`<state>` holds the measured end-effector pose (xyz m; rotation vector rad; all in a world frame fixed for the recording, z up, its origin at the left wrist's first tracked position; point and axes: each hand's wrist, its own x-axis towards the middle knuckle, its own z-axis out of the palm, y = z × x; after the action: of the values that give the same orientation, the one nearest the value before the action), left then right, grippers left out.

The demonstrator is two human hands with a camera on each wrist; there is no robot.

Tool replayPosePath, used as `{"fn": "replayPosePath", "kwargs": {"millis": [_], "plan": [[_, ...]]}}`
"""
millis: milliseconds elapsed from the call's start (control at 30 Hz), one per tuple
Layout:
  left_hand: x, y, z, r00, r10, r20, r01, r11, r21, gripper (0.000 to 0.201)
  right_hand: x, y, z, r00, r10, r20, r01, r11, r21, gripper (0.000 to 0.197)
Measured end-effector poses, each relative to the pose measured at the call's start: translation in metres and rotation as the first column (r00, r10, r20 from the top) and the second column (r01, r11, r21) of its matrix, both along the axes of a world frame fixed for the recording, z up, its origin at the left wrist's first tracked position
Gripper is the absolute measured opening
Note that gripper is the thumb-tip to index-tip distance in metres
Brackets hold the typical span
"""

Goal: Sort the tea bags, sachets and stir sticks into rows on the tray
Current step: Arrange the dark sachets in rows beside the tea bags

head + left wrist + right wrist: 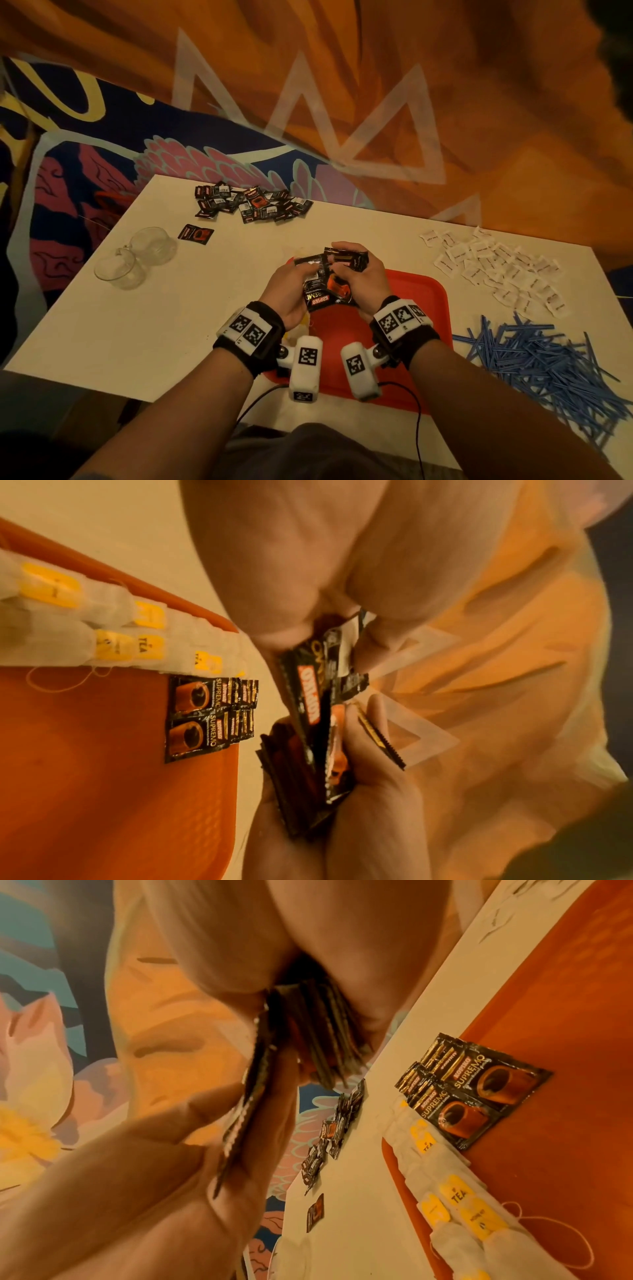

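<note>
Sachets (329,281), black coffee type, are gripped in a bundle by both hands, left hand (291,291) and right hand (363,277), above the red tray (421,308). 2 sachets (205,718) are laid beside the tea bags (113,631) on it.

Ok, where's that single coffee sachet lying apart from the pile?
In the head view, the lone coffee sachet lies on the white table's far left, between the sachet pile and two glass cups.
</note>
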<state>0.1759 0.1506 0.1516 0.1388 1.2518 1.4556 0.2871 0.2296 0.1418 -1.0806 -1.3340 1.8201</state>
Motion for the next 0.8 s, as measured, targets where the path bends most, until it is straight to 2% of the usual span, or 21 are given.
{"fn": "replayPosePath", "kwargs": {"millis": [133,233,300,333,433,500,567,667,733,767,800], "plan": [[-0.003,-0.003,-0.002,0.974,0.03,-0.223,-0.036,0.999,-0.025,0.019,0.008,0.005,0.002,0.995,-0.102,0.013,0.103,0.993,-0.055,0.039],[-0.008,-0.006,0.001,0.871,0.106,-0.48,-0.08,0.994,0.075,0.015,0.015,0.01,0.003,0.991,-0.131,0.032,0.133,0.984,-0.12,0.029],[-0.008,-0.006,0.008,0.809,0.167,-0.563,-0.081,0.981,0.174,0.023,0.015,0.007,0.003,0.992,-0.111,0.064,0.121,0.978,-0.171,0.008],[-0.007,-0.005,0.01,0.778,0.184,-0.601,-0.066,0.975,0.213,0.026,0.015,0.005,0.003,0.994,-0.088,0.065,0.1,0.972,-0.214,0.008],[0.001,-0.007,0.015,0.674,0.177,-0.717,0.05,0.957,0.284,0.027,0.01,0.0,0.001,0.999,-0.016,-0.035,0.001,0.924,-0.382,0.06],[0.009,-0.009,0.011,0.6,0.138,-0.788,0.152,0.947,0.282,0.027,0.008,-0.001,0.003,0.99,-0.009,-0.143,-0.06,0.882,-0.467,0.081],[0.015,-0.012,0.003,0.506,0.076,-0.859,0.265,0.934,0.239,0.029,0.008,0.0,0.009,0.976,-0.053,-0.211,-0.068,0.847,-0.527,0.07],[0.016,-0.016,-0.004,0.42,-0.035,-0.907,0.386,0.911,0.144,0.031,0.011,0.001,0.014,0.966,-0.084,-0.246,-0.066,0.837,-0.543,0.031],[0.014,-0.018,-0.002,0.409,-0.103,-0.907,0.451,0.887,0.103,0.032,0.013,0.002,0.014,0.973,-0.076,-0.218,-0.047,0.857,-0.512,0.009],[0.013,-0.019,0.0,0.423,-0.111,-0.899,0.463,0.88,0.109,0.031,0.016,0.003,0.014,0.975,-0.087,-0.206,-0.029,0.865,-0.5,0.015],[0.012,-0.019,0.0,0.466,-0.092,-0.88,0.441,0.886,0.141,0.026,0.018,0.003,0.014,0.974,-0.101,-0.202,-0.01,0.874,-0.486,0.024]]}}
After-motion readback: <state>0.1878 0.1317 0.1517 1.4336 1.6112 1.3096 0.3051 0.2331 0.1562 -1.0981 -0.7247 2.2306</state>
